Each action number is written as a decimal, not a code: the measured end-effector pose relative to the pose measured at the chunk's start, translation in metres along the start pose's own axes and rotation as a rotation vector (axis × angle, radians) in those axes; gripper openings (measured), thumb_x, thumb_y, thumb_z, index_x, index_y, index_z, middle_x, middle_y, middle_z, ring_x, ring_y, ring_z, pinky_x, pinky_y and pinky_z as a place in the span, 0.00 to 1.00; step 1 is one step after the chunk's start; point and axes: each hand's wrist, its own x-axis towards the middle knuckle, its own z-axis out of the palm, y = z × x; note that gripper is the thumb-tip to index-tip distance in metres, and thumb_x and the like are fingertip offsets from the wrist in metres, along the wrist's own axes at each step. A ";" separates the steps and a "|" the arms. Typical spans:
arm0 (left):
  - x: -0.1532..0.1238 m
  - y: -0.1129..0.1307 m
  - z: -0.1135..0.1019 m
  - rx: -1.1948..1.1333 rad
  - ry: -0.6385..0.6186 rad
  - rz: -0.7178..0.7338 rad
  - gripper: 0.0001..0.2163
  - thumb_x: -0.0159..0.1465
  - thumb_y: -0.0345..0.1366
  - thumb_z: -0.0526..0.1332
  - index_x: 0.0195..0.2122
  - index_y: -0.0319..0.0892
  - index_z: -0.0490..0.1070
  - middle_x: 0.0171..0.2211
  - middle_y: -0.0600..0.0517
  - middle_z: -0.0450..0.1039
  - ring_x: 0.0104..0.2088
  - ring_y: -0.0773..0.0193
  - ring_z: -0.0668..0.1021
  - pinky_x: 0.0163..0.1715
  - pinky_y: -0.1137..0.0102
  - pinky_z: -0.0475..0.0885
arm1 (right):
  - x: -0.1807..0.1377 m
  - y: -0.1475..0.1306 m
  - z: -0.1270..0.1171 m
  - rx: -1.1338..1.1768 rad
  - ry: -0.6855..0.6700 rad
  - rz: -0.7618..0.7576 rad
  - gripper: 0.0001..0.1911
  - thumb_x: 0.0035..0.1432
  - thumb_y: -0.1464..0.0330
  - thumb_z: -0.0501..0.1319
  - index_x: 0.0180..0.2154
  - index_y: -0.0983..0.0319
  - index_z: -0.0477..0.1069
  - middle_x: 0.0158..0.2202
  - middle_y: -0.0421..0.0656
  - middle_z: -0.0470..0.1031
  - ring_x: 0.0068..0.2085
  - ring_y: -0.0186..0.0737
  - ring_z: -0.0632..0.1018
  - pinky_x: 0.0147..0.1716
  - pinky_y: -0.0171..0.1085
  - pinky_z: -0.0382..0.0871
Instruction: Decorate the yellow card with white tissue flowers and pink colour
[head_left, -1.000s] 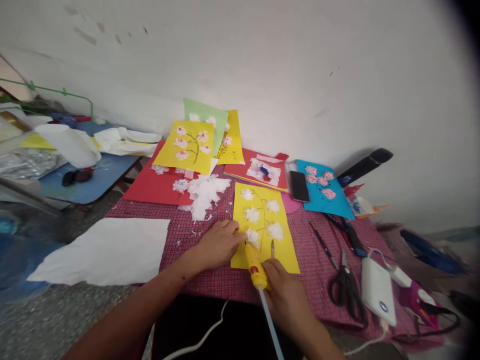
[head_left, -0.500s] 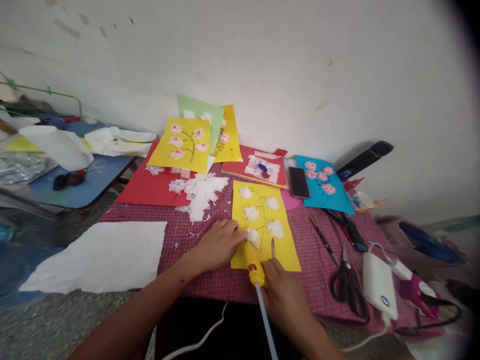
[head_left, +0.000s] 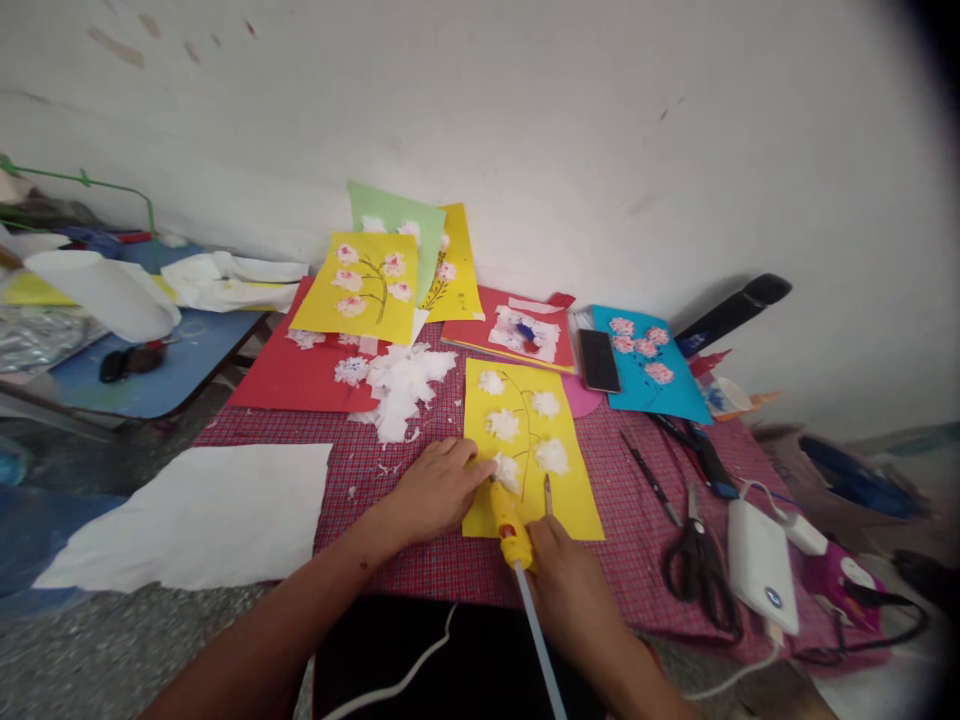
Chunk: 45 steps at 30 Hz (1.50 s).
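A yellow glue gun (head_left: 513,532) is in my right hand (head_left: 568,565), its nozzle at the lower left white paper flower (head_left: 507,471) and a long glue stick jutting from its back. A slim pointed tool (head_left: 548,492) also sticks out from the right hand's fingers; its kind I cannot make out. My left hand (head_left: 439,486) rests by the left edge of the yellow card (head_left: 574,503), thumb stretched to that same flower, the other fingers bent and apart from the thumb. The card bears several white flowers and a drawn stem.
Torn white paper (head_left: 405,385) and a white sheet (head_left: 202,515) lie to the left. Finished flower cards (head_left: 319,315) lean at the wall. A phone (head_left: 598,360), blue card (head_left: 679,395), scissors (head_left: 701,575) and white power bank (head_left: 761,565) are on the right. A cable crosses my lap.
The view has shifted slightly. Both hands and the glue gun keep nearly the same place at the flower; the gun's rear end sits a touch farther right.
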 end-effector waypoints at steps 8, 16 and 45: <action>0.001 0.000 -0.001 0.008 -0.007 -0.001 0.14 0.71 0.33 0.55 0.57 0.47 0.68 0.45 0.46 0.68 0.46 0.54 0.70 0.48 0.60 0.68 | 0.000 -0.001 -0.004 -0.013 -0.064 0.018 0.02 0.62 0.75 0.57 0.36 0.63 0.67 0.37 0.48 0.75 0.32 0.42 0.78 0.29 0.36 0.61; 0.001 0.001 -0.002 0.022 -0.015 -0.006 0.15 0.70 0.32 0.55 0.57 0.47 0.68 0.45 0.46 0.68 0.45 0.54 0.70 0.48 0.60 0.68 | -0.004 0.001 -0.005 0.003 -0.082 0.048 0.03 0.63 0.75 0.56 0.36 0.63 0.67 0.37 0.49 0.75 0.33 0.44 0.79 0.30 0.37 0.61; 0.001 0.001 0.000 0.014 -0.020 -0.005 0.17 0.70 0.32 0.54 0.59 0.46 0.69 0.46 0.45 0.68 0.47 0.53 0.70 0.50 0.59 0.68 | -0.005 0.026 -0.005 0.179 -0.058 0.049 0.08 0.68 0.68 0.55 0.38 0.62 0.72 0.35 0.47 0.78 0.33 0.43 0.79 0.32 0.37 0.65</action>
